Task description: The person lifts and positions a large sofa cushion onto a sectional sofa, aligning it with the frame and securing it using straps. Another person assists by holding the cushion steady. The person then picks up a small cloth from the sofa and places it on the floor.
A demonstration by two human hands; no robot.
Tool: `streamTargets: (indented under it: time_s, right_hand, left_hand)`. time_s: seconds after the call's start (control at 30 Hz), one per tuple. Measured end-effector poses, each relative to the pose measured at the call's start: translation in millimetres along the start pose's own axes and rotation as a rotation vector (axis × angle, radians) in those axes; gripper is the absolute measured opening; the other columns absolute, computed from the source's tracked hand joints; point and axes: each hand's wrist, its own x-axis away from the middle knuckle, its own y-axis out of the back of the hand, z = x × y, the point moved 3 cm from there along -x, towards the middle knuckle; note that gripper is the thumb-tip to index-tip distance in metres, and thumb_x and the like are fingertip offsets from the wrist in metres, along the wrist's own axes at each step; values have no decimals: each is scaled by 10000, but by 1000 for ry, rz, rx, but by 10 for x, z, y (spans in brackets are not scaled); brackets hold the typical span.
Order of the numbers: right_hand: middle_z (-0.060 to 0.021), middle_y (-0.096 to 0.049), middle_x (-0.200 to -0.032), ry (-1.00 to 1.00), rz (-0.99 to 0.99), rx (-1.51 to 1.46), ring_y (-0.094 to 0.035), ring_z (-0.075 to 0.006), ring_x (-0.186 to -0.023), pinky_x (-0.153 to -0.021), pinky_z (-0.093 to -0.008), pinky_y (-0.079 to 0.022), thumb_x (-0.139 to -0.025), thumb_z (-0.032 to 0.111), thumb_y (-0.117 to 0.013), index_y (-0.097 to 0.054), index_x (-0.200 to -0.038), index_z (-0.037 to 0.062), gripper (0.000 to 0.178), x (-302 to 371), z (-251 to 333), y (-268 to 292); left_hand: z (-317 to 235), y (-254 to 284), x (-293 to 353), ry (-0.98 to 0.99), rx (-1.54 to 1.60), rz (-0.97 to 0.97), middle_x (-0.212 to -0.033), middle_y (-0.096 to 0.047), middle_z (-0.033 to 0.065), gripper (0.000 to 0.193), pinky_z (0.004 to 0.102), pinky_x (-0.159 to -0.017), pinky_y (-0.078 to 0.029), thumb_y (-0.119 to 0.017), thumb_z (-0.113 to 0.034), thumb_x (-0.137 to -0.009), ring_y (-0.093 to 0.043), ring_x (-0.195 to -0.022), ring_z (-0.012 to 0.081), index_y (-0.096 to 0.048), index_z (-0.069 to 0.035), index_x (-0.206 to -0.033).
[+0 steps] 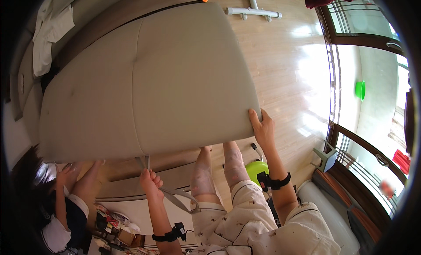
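a big beige mattress is tipped up off the floor, filling the middle and left of the view, its near edge lifted and its far edge lying toward the sofa or bed frame behind. the person's left hand is closed in a fist around a grey strap that comes out from under the near edge of the mattress; where the strap is fixed is hidden by the mattress. the right hand is clamped on the near right corner, thumb on the face, fingers wrapped out of sight behind the edge. both wrists carry black bands. the person's knees, in pale patterned clothes, show just below the mattress between the two arms.

at the near left a second person crouches, one hand raised to the underside of the mattress; the face is partly cut off by the dark rim. near them lies a cluttered pile of small packets, too blurred to tell apart. a lime green round thing sits on the wooden floor behind the right forearm, half hidden. a white cloth lies far left. windows glare at the right, washing out the floor there.
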Motion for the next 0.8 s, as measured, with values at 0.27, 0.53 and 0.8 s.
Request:
streamTargets:
  time_s: [0.27,0.53,0.8]
  right_hand:
    - [-251,-684,-907,-55,163,50,-679,-357,-862,-754,-411,-515,-905,395,-621,-611,-1155,-50,510,-22,29,82]
    - [-178,-692,-1059,-88,166,-235,-665,-261,-958,-837,-376,-516,-841,377,-720,-555,-1270,-59,634,70,-105,-39]
    - [-152,-513,-1380,-480,346,-860,-515,-273,-1234,-1003,-424,-419,-954,575,-445,-401,-1449,69,709,297,-600,-46]
  left_hand:
    - [-149,2,177,1,-70,1,-581,-298,-69,233,237,-385,-147,-491,-240,-974,-199,-438,43,-426,-139,-775]
    - [-167,153,235,64,-4,-15,-588,-287,-71,193,234,-402,-144,-484,-220,-962,-196,-456,41,-439,-129,-798]
    - [-160,104,217,38,64,25,-591,-275,-74,188,239,-413,-134,-475,-204,-958,-184,-465,44,-442,-122,-792]
